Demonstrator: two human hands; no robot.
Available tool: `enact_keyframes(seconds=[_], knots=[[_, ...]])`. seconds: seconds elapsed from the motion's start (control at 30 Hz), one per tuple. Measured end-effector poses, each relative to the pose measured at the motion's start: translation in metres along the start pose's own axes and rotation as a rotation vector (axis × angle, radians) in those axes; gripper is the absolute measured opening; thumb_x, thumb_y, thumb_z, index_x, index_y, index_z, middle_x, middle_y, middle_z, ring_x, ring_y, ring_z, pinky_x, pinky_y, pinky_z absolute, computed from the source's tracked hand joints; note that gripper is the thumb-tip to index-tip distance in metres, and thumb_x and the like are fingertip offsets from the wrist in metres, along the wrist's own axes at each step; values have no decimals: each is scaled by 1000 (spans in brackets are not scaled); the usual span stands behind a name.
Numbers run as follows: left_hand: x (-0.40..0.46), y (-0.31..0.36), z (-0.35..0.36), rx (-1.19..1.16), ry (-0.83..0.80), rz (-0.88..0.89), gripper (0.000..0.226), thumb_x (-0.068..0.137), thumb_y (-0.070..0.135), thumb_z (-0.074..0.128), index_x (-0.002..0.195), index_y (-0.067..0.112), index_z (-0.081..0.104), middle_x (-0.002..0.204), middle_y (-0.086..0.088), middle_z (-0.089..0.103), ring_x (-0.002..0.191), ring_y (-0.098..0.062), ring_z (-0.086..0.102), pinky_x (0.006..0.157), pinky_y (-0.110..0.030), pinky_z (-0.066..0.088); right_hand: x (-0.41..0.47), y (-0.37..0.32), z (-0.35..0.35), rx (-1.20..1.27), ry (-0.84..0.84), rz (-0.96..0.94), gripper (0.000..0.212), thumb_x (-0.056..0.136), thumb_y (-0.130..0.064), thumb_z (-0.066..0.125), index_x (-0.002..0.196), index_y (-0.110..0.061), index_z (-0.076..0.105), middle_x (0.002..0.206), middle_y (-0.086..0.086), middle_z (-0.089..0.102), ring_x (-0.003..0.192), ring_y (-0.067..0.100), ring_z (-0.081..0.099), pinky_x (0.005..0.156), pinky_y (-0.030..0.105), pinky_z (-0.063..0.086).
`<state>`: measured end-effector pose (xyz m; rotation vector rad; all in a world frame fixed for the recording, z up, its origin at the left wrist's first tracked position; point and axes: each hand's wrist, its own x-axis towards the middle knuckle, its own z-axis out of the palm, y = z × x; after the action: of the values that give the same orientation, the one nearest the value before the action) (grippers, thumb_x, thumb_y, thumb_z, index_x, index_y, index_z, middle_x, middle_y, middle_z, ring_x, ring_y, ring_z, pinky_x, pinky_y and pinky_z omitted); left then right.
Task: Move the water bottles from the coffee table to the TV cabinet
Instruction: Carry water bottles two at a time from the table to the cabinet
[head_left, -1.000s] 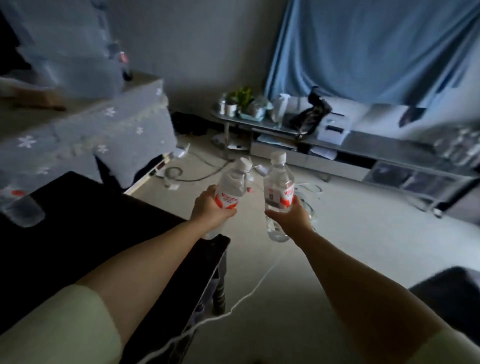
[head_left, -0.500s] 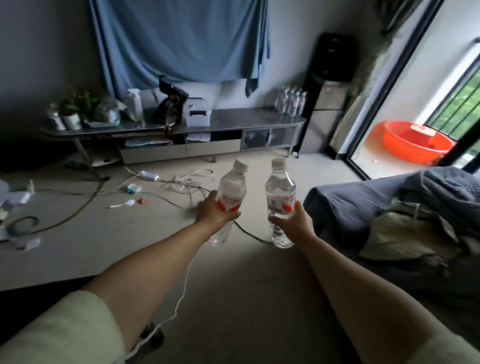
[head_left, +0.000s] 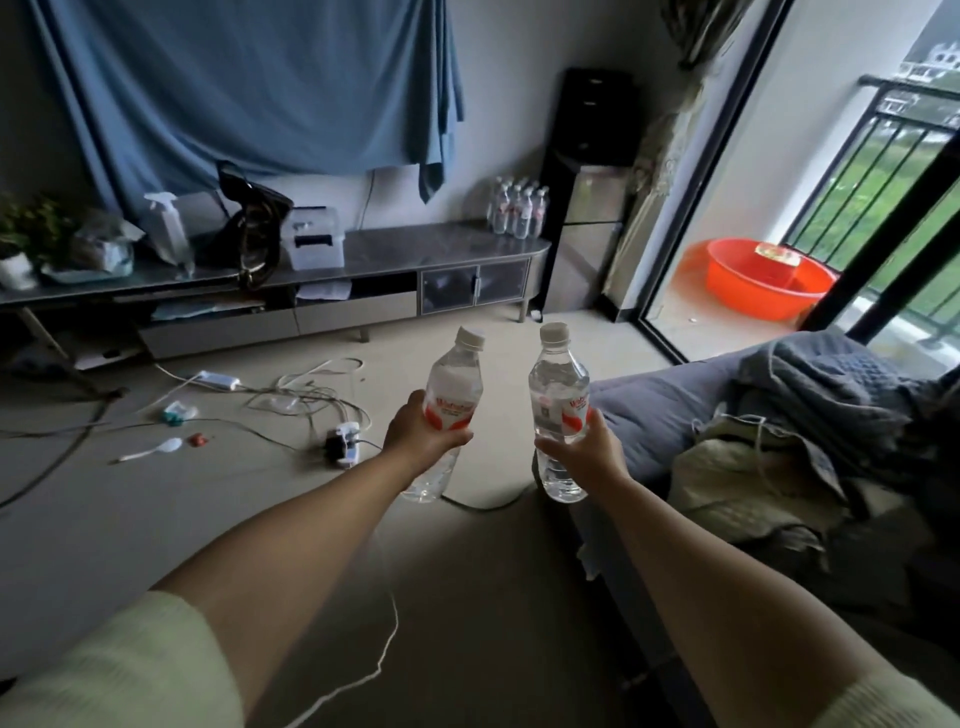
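Gripping one water bottle (head_left: 453, 397) in your left hand (head_left: 422, 435) and another bottle (head_left: 558, 395) in your right hand (head_left: 582, 451), fingers wrapped round each, both near upright, you face the TV cabinet (head_left: 415, 249) straight ahead, well apart, right hand nearer its bottle cluster (head_left: 517, 208).

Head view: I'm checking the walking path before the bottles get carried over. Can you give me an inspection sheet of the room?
Surface: TV cabinet top partly bare.
Job's things: left bottle, right bottle, both capped, carried; bottle cluster on cabinet's right end.
Clutter: spray bottle, white box, potted plant.
Grippers: left hand, right hand each grip one.
Cables: cords and power strip across floor.
Surroundings: red basin, bedding.
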<state>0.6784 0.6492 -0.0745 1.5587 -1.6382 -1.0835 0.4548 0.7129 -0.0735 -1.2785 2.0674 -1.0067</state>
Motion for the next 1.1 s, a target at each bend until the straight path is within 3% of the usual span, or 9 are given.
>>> enact_keyframes(seconds=[0.17, 0.3, 0.9, 1.1], knots=[[43, 10, 22, 13, -24, -3, 64, 64, 35, 84, 117, 19, 51, 111, -2, 65, 98, -23, 60, 82, -32, 48, 46, 4, -2, 40, 9, 1, 65, 69, -27, 85, 122, -14, 50, 112, 3, 65, 92, 14, 57, 80, 27, 43], [96, 16, 30, 53, -40, -2, 64, 64, 37, 84, 116, 21, 50, 109, 1, 63, 91, -18, 56, 75, -27, 40, 96, 3, 8, 40, -2, -1, 62, 68, -27, 85, 120, -14, 53, 110, 3, 68, 94, 18, 63, 78, 27, 48], [375, 50, 49, 113, -183, -8, 63, 64, 37, 83, 115, 19, 50, 108, -2, 63, 96, -24, 60, 80, -32, 47, 339, -32, 61, 100, 78, 168, 58, 70, -30, 84, 115, -17, 51, 110, 2, 66, 89, 14, 58, 75, 25, 41], [471, 67, 80, 192, -231, 5, 64, 63, 40, 83, 114, 21, 48, 102, 4, 59, 90, -19, 57, 73, -28, 42, 446, -23, 57, 66, 70, 187, 59, 70, -30, 84, 117, -16, 51, 111, 4, 65, 88, 15, 54, 77, 27, 42]])
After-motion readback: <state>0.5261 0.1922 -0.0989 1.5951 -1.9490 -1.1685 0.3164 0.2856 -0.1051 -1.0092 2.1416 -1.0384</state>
